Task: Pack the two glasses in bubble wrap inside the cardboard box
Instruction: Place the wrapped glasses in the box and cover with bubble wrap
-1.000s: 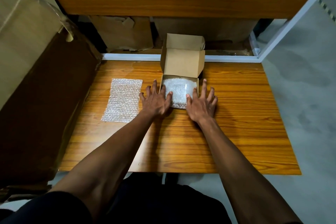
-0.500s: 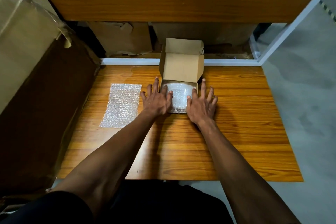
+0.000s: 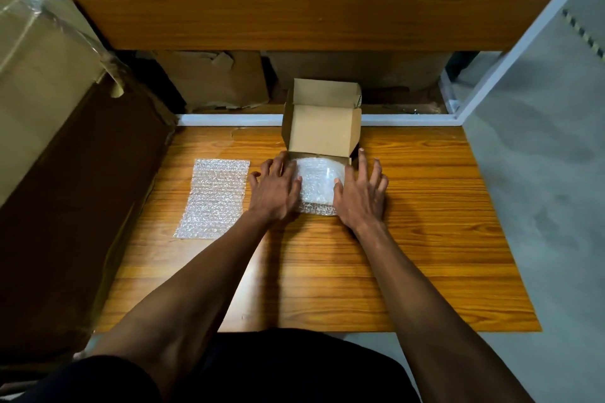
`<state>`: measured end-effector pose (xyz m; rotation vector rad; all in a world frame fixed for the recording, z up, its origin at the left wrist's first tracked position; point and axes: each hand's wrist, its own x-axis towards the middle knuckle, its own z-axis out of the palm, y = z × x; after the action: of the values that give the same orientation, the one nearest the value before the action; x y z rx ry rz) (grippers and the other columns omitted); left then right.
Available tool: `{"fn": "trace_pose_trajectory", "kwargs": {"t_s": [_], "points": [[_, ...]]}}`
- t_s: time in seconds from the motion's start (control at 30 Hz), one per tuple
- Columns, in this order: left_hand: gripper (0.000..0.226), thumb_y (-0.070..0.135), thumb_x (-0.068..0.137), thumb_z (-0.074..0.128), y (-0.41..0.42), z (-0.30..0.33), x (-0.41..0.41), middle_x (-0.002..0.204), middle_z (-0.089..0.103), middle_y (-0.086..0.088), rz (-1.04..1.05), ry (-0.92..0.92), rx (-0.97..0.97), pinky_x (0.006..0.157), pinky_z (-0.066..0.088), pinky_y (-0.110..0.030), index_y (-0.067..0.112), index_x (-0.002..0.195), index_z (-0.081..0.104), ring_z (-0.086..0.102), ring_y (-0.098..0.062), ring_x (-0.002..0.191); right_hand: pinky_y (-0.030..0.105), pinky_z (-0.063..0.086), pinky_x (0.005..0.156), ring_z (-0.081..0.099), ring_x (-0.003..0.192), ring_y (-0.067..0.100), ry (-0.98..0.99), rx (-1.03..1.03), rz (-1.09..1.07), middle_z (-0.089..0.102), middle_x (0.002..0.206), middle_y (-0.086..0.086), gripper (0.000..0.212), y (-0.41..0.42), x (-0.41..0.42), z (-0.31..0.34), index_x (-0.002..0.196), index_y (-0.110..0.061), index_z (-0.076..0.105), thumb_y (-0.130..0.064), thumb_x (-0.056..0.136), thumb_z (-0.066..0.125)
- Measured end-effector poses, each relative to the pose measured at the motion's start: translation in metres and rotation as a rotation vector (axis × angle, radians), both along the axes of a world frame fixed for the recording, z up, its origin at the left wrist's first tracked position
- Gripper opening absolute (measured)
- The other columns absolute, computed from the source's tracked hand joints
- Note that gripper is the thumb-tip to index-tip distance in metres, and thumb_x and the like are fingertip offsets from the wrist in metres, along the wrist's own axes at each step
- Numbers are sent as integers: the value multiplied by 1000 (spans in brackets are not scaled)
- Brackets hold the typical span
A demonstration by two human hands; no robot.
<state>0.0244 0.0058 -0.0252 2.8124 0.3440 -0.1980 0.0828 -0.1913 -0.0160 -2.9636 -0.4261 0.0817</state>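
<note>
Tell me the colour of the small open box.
Plain light brown cardboard box, seen in the head view.

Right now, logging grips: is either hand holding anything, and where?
Neither grips. Left hand and right hand rest flat on the bubble wrap at its side edges.

I can read no text, label, brand or number anywhere here: the cardboard box [image 3: 322, 134] in front of me is plain, and so are the big taped carton [image 3: 42, 75] and the bench [image 3: 409, 239].
</note>
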Motion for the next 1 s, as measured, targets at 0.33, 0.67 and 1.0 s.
{"fn": "trace_pose_trajectory", "kwargs": {"t_s": [0.33, 0.67, 1.0], "points": [[68, 70, 90, 57, -3, -4, -47, 155, 39, -6, -355, -185, 197, 102, 34, -54, 30, 144, 47, 38, -33, 137, 45, 41, 98, 45, 126, 28, -188, 24, 448, 50, 136, 5, 57, -30, -38, -19, 128, -26, 57, -52, 82, 78], [39, 43, 91, 70, 3, 9, -46, 124, 58, -4, -372, -358, 197, 91, 34, -48, 23, 124, 65, 49, -29, 119, 35, 46, 88, 52, 104, 18, -216, 141, 414, 57, 114, 1, 17, -27, -34, -6, 115, -20, 66, -24, 103, 55], [27, 28, 87, 71, 3, 20, -45, 103, 67, 2, -288, -359, 94, 88, 34, -46, 27, 112, 58, 51, -25, 107, 34, 46, 87, 53, 99, 18, -173, 156, 418, 65, 104, 1, 23, -22, -33, 2, 114, -25, 58, -11, 97, 64]]}}
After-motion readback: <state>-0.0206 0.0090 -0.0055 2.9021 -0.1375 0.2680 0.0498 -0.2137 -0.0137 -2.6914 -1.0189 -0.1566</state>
